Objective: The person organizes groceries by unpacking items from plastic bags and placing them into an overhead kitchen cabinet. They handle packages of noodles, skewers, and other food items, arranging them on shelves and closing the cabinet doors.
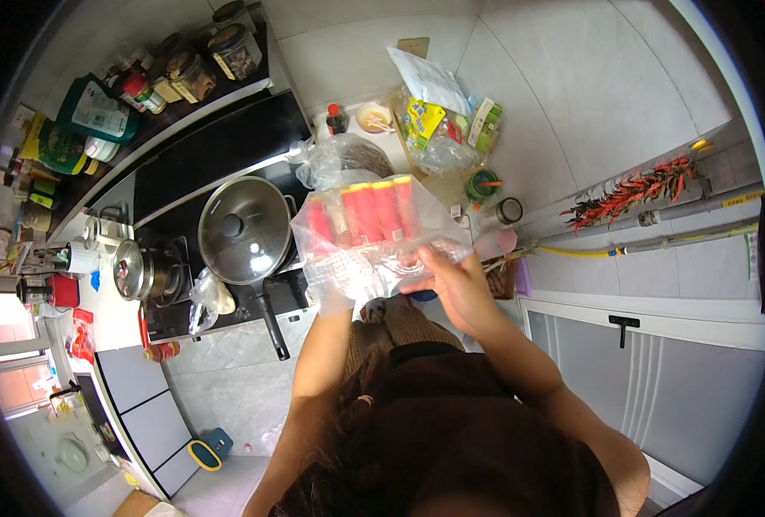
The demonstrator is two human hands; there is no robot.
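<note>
I hold a clear plastic bag [330, 265] up in front of me, over the near edge of the cooktop. Inside it lie several red tubes with yellow ends [382, 210], side by side. My left hand [337, 300] is under the bag's near left part, its fingers mostly hidden by the plastic. On the bag's near right side, my right hand [450, 281] has its thumb and fingers at the crumpled film. Just left of the bag stands a lidded frying pan [244, 229]. Behind the bag, a knotted plastic bag with dark contents [350, 161] rests on the counter.
On the cooktop's left are a steel pot [140, 271] and a small bag of pale food [214, 297]. The pan's handle [272, 329] juts over the cooktop's near edge. A bowl [374, 118], a red-capped bottle [336, 119], food packages [424, 123] and a glass jar [506, 212] stand behind and right.
</note>
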